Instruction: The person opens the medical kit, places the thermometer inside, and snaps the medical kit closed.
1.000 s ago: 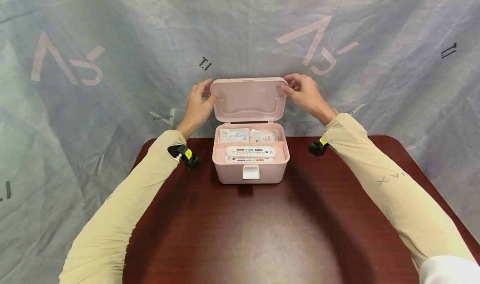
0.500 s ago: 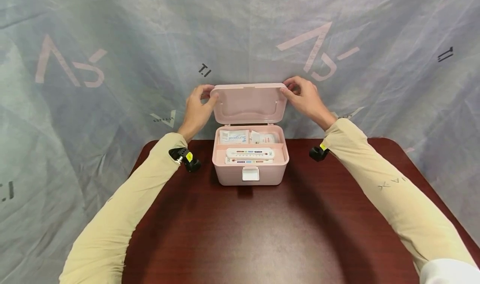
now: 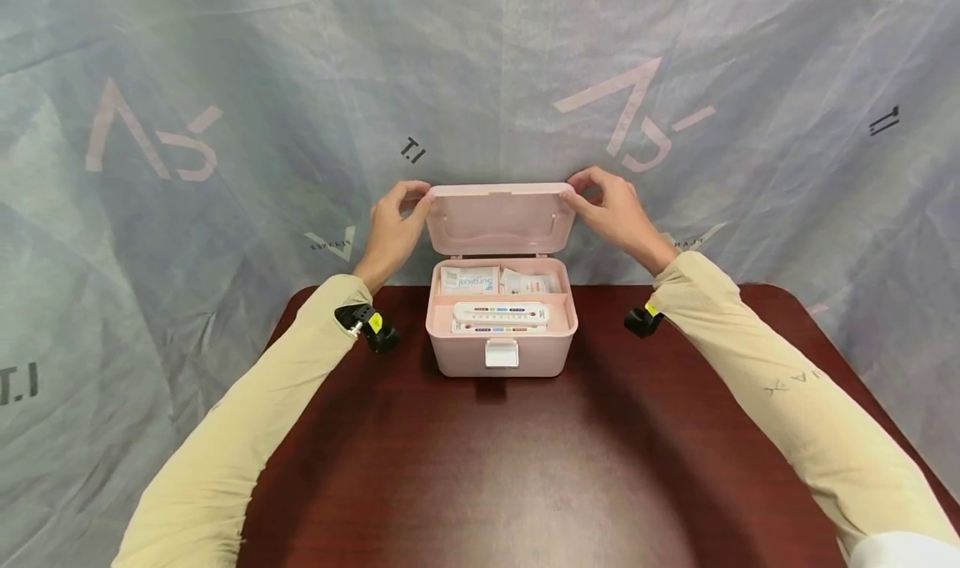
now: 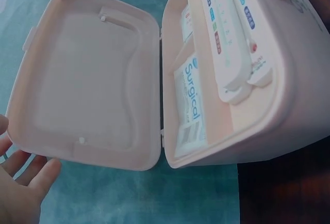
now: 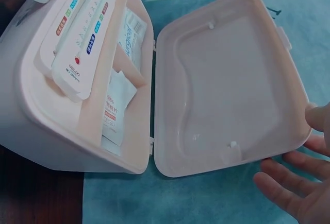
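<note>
A pink storage box (image 3: pixel 502 359) stands on the table with its hinged lid (image 3: pixel 501 219) raised and tilted slightly forward. My left hand (image 3: pixel 392 228) holds the lid's upper left corner, thumb in front and fingers behind. At the opposite upper corner, my right hand (image 3: pixel 617 218) grips the lid the same way; the right wrist view shows its thumb (image 5: pixel 315 117) at the rim. Inside, two white thermometers (image 3: pixel 501 314) lie overlapping in the front compartment. A packet marked "Surgical" (image 4: pixel 191 98) sits in the back left compartment, and white packets (image 5: pixel 117 110) fill the back right one.
A white latch (image 3: pixel 502 353) hangs on the box's front. The dark reddish-brown table (image 3: pixel 495 468) extends toward me. Close behind the box hangs a grey printed cloth (image 3: pixel 495 76). Black wrist cameras (image 3: pixel 381 334) sit on both forearms.
The lid's top edge has come down and forward, with both hands moving along with it. My left fingers have closed in on its corner. The whole head view has shifted slightly.
</note>
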`<state>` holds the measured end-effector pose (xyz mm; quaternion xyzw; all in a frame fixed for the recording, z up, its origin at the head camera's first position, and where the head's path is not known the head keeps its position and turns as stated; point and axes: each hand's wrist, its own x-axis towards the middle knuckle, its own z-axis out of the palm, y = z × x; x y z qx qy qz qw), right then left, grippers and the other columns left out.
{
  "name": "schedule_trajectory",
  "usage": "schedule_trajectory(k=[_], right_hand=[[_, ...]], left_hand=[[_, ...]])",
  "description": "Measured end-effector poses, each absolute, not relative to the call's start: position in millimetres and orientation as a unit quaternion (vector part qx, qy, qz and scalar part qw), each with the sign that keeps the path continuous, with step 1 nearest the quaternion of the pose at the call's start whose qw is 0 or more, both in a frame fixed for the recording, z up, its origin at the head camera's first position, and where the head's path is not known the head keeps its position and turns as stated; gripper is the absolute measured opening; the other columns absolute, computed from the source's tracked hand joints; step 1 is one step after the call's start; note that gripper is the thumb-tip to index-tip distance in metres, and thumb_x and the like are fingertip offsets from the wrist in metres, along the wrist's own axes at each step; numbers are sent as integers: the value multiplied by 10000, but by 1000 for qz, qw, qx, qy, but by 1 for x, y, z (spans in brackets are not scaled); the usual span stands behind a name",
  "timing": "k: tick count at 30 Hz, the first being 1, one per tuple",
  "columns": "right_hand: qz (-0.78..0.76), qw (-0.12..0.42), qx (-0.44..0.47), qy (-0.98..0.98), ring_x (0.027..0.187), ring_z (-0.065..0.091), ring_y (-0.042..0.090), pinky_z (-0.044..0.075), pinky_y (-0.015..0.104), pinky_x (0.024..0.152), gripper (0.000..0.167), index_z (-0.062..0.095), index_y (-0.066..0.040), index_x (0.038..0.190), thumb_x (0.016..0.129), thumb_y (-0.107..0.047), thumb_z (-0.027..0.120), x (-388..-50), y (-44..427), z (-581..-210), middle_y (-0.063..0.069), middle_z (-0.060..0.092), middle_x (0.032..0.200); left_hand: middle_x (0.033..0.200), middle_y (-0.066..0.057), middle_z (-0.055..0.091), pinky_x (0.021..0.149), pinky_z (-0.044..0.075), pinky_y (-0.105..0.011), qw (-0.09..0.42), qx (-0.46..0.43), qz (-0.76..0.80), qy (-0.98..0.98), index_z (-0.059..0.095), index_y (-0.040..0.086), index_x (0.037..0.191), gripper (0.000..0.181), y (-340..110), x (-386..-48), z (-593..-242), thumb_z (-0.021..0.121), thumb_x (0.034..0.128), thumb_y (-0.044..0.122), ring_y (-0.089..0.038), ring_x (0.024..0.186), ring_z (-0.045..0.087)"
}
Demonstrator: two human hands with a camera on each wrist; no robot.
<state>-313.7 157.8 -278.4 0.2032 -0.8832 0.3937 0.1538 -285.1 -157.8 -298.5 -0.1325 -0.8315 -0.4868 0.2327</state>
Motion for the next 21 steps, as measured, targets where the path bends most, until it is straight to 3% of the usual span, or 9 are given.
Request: schedule_trajectory(k=[7,15,21], right_hand=[[388,154,221,-881,871,635,287,491,402,719,350,622,-51,1168,936,-313,601,-312,159,-281,112,639,1115],[383,146,230,-883,906,634,290,486,377,683,365,621,-74,1206,932,-315,610,-307,160,-282,105,636,1153],[384,141,230,-883,952,626,286,493,416,716,362,616,-79,1200,926,-316,621,-304,164,-283,98,624,1179]], left_hand=[[1223,-27,603,938,456,-360,230,-140,-475,-838,608,104,1248,342,-162,-283,-303,597,947,268,-172,1106,555],[1235,-68,604,964,448,-432,233,-146,-465,-841,600,66,1252,360,-164,-281,-303,608,942,248,-191,1155,542],[1224,-65,612,947,465,-407,234,-148,-468,-839,609,73,1235,353,-162,-279,-303,629,929,248,-177,1152,555]])
